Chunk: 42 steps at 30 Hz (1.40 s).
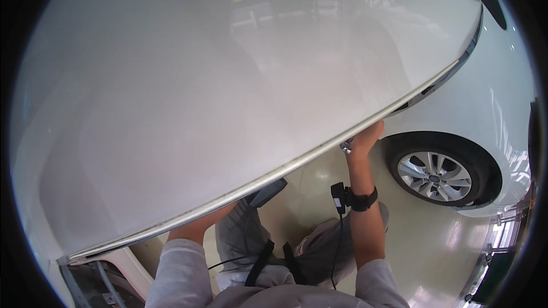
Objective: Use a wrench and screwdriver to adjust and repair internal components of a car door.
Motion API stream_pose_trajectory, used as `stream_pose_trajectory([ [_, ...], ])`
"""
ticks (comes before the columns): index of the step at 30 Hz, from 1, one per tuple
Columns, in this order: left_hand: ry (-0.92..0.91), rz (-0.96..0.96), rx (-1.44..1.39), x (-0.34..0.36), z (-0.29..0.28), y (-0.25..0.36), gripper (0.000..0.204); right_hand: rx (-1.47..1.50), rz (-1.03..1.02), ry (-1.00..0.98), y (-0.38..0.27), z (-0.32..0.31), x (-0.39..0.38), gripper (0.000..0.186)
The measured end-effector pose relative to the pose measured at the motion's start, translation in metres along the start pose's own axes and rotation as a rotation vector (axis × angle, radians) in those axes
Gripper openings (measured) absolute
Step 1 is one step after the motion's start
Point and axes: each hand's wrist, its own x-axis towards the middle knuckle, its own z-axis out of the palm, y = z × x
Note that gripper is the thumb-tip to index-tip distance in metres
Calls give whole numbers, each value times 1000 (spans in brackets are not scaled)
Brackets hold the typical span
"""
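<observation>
A large white car panel (228, 85) fills the upper view, with a pale strip along its lower edge (297, 159). My right hand (368, 136) is at that edge, right of centre, closed on a shiny metal tool (346, 147), its fingertips partly hidden; a black device is strapped to that wrist. My left forearm rises from the lower left and disappears under the panel, so that hand is hidden. A dark boxy device (265, 193) shows beside that arm, just below the edge.
To the right stands the white car body (502, 102) with a silver-spoked wheel (434, 177) low beside my right arm. An opening with dark metal parts (105, 285) is at the bottom left. Below are my legs and the glossy floor (428, 251). A dark green object (494, 274) sits at the far right.
</observation>
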Motion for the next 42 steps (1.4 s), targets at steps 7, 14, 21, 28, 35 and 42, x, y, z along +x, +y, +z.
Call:
stream_pose_trajectory([
  [7,-26,-1,-98,3,2,-1,12,-132,-226,8,8,2,5,20],
  [14,-9,16,-229,-4,-8,-3,12,-78,-191,47,21,3,-1,16],
  [21,2,40,-361,-6,-9,-6,12,8,-142,94,22,6,-4,15],
  [28,2,63,-495,-10,-13,-12,12,-78,-355,69,2,9,-3,12],
  [35,-16,87,-609,-10,-18,-16,12,-41,-295,81,8,5,-2,10],
  [42,-20,115,-724,-13,-23,-19,12,-135,-362,-18,24,-1,3,12],
])
